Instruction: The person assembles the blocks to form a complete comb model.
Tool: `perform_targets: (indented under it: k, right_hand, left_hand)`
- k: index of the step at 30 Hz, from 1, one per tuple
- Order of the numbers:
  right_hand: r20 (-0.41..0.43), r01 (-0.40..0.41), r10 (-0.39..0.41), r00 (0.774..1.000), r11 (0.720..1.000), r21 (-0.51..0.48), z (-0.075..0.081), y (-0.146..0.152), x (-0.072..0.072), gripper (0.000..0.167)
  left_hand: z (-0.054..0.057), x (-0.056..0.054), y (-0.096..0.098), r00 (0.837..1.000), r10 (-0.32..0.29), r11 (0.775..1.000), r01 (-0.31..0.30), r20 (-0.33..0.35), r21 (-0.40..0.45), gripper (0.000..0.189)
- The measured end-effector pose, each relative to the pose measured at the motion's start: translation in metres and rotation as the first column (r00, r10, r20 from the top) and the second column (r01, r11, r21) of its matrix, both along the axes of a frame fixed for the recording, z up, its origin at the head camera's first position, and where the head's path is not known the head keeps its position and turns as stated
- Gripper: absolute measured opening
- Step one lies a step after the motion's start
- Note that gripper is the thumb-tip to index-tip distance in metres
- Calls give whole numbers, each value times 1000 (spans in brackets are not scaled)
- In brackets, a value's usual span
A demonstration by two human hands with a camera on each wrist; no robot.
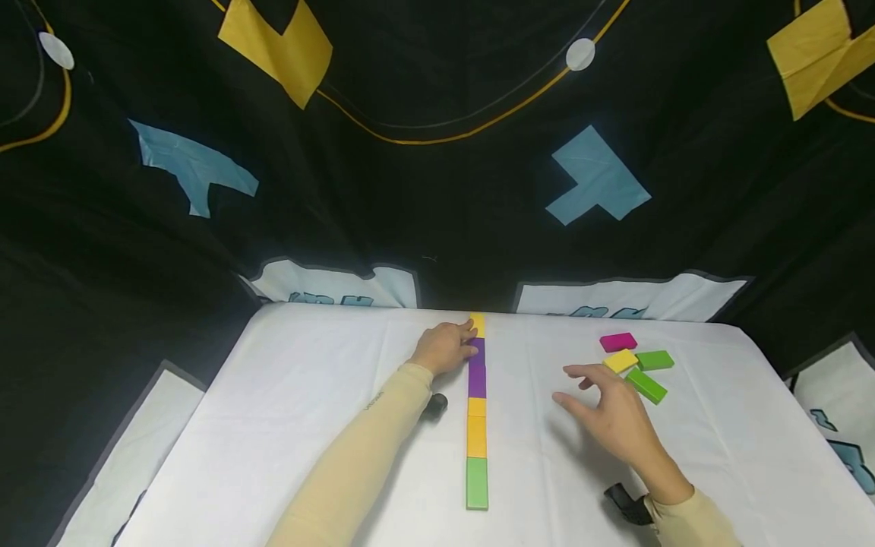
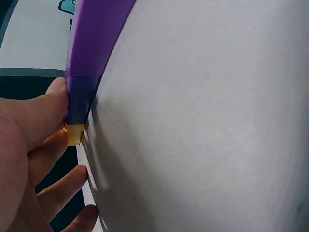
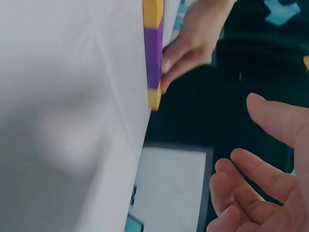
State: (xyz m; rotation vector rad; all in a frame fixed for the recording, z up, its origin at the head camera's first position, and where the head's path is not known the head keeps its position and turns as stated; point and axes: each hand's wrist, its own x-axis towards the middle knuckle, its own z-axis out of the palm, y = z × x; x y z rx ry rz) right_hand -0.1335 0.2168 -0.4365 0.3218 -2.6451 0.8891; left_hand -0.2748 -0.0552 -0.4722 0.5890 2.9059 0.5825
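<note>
Row of blocks (image 1: 476,410) runs down the middle of the table (image 1: 307,365), from the far edge towards the near one: yellow end block (image 1: 480,325), purple pair (image 1: 477,384), yellow stretch (image 1: 476,437), green end block (image 1: 477,484). Whether that yellow stretch is one block or two is hard to tell. The left hand (image 1: 444,347) touches the row's left side near the far edge, thumb against purple, forefinger by yellow, fingers loosely spread. The right hand (image 1: 608,410) hangs over the right half, thumb and fingers wide apart, holding nothing. Most blocks seem placed; four lie outside the row, towards the far right corner: pink block (image 1: 618,343), loose yellow block (image 1: 620,361), upper green block (image 1: 655,360) and lower green block (image 1: 645,386).
</note>
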Motion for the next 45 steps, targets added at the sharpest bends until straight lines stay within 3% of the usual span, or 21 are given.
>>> perform_targets:
  k: [13,26,32,37,45]
  right_hand:
    - [-33,100,-101,994,995,-28,-7,44,-33,41]
    - [15,196,-195,981,980,-25,-12,70,-65,50]
    - [90,220,-217,972,975,-19,-15,80,-77,58]
    - [221,265,-246,944,962,-64,-17,90,-86,68]
    - [391,358,-300,870,930,-82,-21,99,-102,77]
  left_hand:
    - [1,2,1,1000,9,1000,-9,0,2,46]
    - [2,3,2,1000,7,1000,-7,1,7,46]
    - [2,4,2,1000,7,1000,-7,6,7,45]
    - [1,3,2,1000,4,1000,-4,5,8,45]
    - [2,2,0,1000,1,1000,-1,-7,5,46]
